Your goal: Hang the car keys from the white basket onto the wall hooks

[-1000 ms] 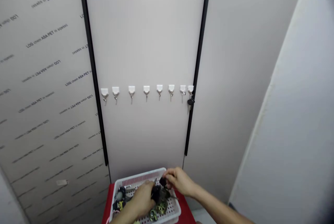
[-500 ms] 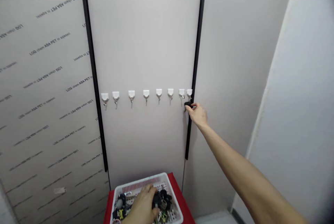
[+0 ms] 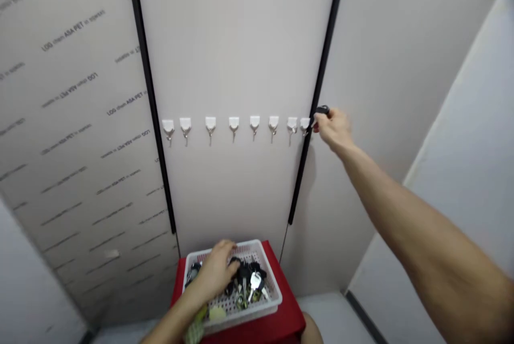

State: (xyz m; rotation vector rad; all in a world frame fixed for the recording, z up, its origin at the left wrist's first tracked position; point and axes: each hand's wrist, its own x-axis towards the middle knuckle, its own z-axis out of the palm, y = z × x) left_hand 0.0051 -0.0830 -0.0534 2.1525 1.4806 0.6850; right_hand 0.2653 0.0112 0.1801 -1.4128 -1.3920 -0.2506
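Far left, a grey laminate panel [image 3: 72, 119] printed with repeated slanted "LOG chem ASA PET" lettering, bounded by a black vertical trim strip [image 3: 150, 92]. Low in the view, the left hand [image 3: 214, 272] reaching down over a white plastic perforated basket [image 3: 231, 280], fingers curved over the left-middle of the basket and touching a black key ring among the pile. Whether those fingers grip anything: impossible to tell from this view. Just below the left wrist, a green tag [image 3: 196, 325] and a pale yellow-green tag [image 3: 217, 313], partly blurred. Beside the hand inside the basket, a jumble of keys [image 3: 249, 282] with black heads and silver blades. Under the basket, a red stand [image 3: 289, 317]. Higher up, across a pale centre panel [image 3: 241, 39], a level row of eight white adhesive hooks [image 3: 233, 123], all bare. Past a second black trim strip [image 3: 321, 92], the right hand [image 3: 333, 129], raised and well apart from the left, fingertips pinching a black key fob [image 3: 322, 111] just beside and slightly above the rightmost hook [image 3: 305, 123]. Then the bare right forearm [image 3: 409, 210] stretching in from the lower right corner, against a white side wall [image 3: 461, 119].
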